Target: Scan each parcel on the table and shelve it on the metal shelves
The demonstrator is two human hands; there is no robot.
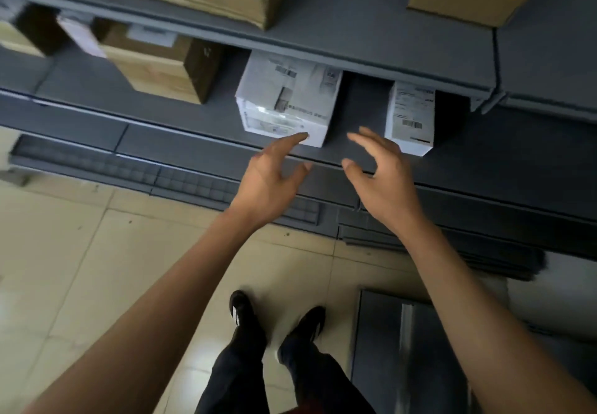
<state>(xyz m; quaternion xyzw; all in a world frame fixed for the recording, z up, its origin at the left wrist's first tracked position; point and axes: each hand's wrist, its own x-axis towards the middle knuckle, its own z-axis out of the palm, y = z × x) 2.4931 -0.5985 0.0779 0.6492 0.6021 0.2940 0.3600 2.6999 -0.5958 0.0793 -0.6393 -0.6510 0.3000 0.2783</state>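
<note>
While left hand (274,171) fingertip meets white parcel (286,103), right hand (378,171) hovers; both spread, empty.

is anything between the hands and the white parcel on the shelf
Nothing visible. The white parcel sits at the front of the shelf. The left hand has a fingertip at its lower front corner; the right hand hovers open before the gap beside it.

- White parcel (286,103): a labelled box, upright, near the front edge of the grey metal shelf (193,129).
- Second white parcel (410,119): barcode label facing out, on the same shelf to the right, a gap between them.
- Brown cardboard parcels (155,64): further left, and on the shelf above.
</note>
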